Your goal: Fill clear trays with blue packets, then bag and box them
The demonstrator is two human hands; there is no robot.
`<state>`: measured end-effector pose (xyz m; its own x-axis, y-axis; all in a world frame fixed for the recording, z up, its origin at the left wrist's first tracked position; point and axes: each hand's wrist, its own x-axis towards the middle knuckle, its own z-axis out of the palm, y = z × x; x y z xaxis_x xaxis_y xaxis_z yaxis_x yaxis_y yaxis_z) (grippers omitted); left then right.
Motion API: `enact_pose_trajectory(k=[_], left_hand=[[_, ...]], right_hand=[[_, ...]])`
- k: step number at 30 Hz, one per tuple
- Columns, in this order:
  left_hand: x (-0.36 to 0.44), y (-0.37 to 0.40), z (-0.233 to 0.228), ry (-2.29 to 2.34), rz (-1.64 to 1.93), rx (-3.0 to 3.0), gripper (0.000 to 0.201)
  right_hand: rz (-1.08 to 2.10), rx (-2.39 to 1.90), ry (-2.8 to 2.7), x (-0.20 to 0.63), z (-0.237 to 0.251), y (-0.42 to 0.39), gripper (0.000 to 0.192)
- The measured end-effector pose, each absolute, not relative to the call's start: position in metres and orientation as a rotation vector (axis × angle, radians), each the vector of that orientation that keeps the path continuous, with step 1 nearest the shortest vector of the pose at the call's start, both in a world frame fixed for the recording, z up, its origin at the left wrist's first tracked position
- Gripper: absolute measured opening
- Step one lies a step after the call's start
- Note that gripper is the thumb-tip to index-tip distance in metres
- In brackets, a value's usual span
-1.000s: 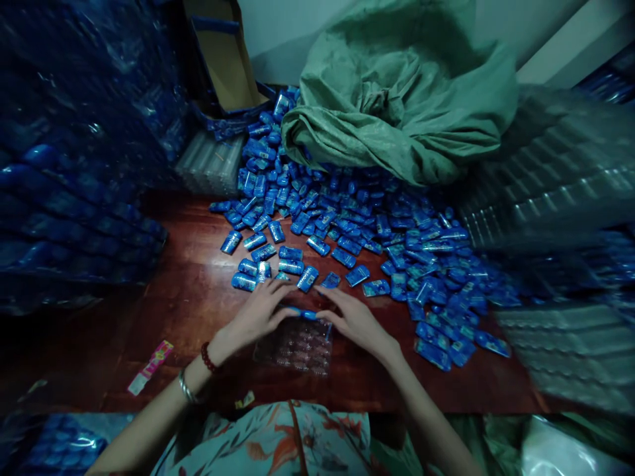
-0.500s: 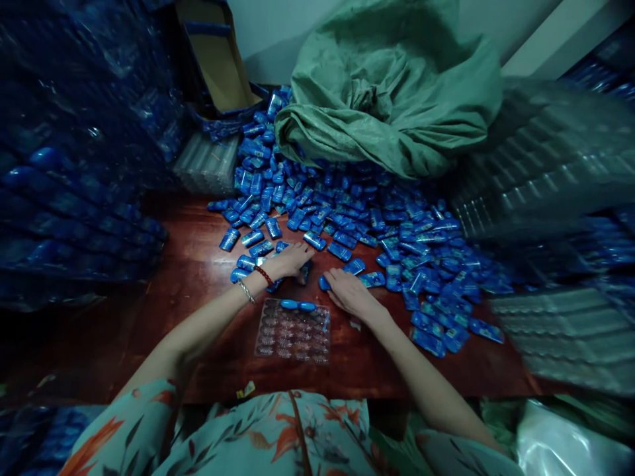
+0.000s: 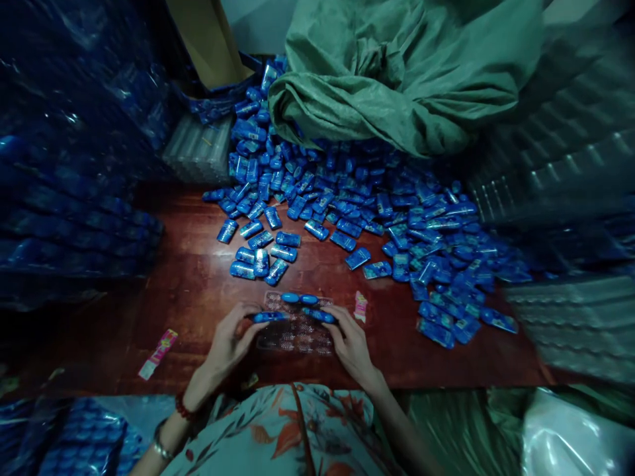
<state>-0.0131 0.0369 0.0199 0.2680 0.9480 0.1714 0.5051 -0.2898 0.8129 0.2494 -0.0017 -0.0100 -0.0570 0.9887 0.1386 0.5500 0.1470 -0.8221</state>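
Hands (image 3: 228, 344) pinch blue packets (image 3: 268, 317) over tray (image 3: 297, 334).

A big crumpled green woven sack (image 3: 397, 73) lies at the back of the reddish-brown wooden tabletop (image 3: 198, 297), its lower edge resting on the far side of a wide heap of small blue foil packets (image 3: 357, 211). Left of the sack stands an open brown cardboard box with blue trim (image 3: 208, 46), and just below that box sits a stack of clear ribbed plastic sheets (image 3: 198, 149). Dark blue plastic-wrapped bundles (image 3: 74, 165) rise along the left edge. Stacks of clear moulded plastic trays (image 3: 570, 198) crowd the right side. A narrow pink and yellow paper wrapper (image 3: 159, 354) lies alone near the front left of the tabletop, and a small pink wrapper (image 3: 360, 306) lies further right.
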Motion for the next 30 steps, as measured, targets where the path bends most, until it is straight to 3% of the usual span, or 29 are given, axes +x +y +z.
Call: enact_pose_trajectory(k=[8, 14, 21, 24, 30], left_hand=[[0.018, 0.043, -0.016, 1.156, 0.838, 2.36, 0.026], [0.02, 0.047, 0.005, 1.012, 0.421, 2.588, 0.025], [0.046, 0.051, 0.014, 0.925, 0.007, 2.833, 0.021], [0.041, 0.052, 0.009, 0.926, 0.128, 2.872, 0.026], [0.029, 0.069, 0.013, 1.029, 0.829, 2.81, 0.03]], right_hand=[[0.311, -1.555, -2.377, 0.247, -0.008, 0.01, 0.047], [0.082, -1.452, -2.751, 0.229, 0.021, 0.024, 0.038], [-0.007, -1.508, -2.778, 0.214, 0.03, 0.031, 0.027], [-0.067, -1.553, -2.713, 0.221, 0.02, 0.029, 0.032], [-0.144, -1.462, -2.416, 0.245, -0.002, 0.02, 0.041]])
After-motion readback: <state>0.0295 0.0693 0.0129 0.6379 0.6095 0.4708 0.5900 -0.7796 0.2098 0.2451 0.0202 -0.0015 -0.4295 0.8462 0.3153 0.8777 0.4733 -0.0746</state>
